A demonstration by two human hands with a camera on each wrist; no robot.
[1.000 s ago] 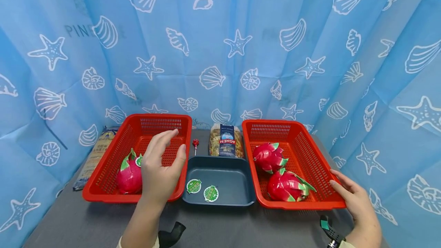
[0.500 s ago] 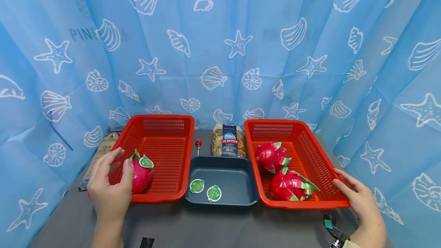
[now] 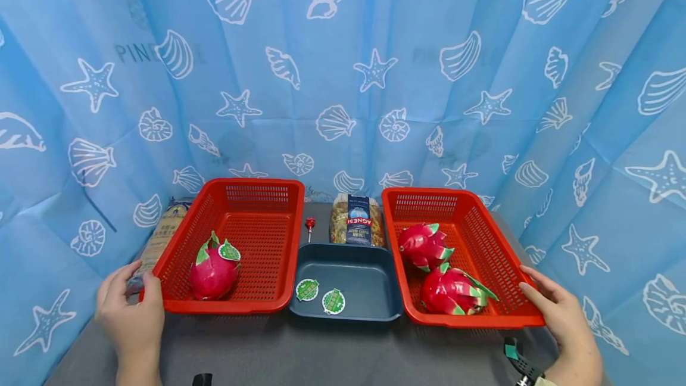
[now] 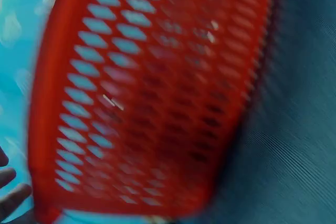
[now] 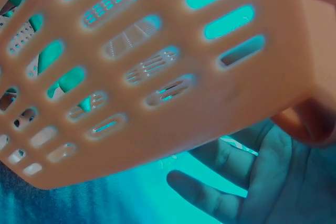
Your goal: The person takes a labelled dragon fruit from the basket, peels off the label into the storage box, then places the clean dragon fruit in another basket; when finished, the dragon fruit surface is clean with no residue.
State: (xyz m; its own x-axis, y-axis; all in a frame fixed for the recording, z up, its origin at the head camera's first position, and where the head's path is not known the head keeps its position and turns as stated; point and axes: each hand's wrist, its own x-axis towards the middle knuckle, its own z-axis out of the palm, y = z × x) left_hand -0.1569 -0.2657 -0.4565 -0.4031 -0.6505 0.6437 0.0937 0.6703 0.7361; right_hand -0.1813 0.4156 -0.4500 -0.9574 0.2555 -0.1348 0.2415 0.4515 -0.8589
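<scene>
My left hand (image 3: 130, 313) is at the near left corner of the left red plastic basket (image 3: 300, 243), thumb beside the rim and fingers loosely bent outside it. In the left wrist view its fingers (image 4: 16, 199) show beside the basket's corner, unwrapped. One dragon fruit (image 3: 213, 276) with a green sticker lies in this basket. My right hand (image 3: 563, 314) holds the outer rim of the right red basket (image 3: 495, 319) between thumb and fingers. Two dragon fruits (image 3: 423, 246) lie inside it. In the right wrist view the lower fingers (image 5: 205, 195) hang loosely beneath the rim.
Between the baskets stands a dark blue tray (image 3: 348, 316) with two round green stickers (image 3: 333, 301). Behind it lie a pasta bag (image 3: 358, 219) and a red lollipop (image 3: 309, 225). Another packet (image 3: 170, 225) lies left of the left basket. A blue shell-patterned curtain (image 3: 343, 76) hangs behind.
My left hand has moved left and down, from over the left basket, past the dragon fruit, to the basket's near left corner. My right hand stays at its basket's rim.
</scene>
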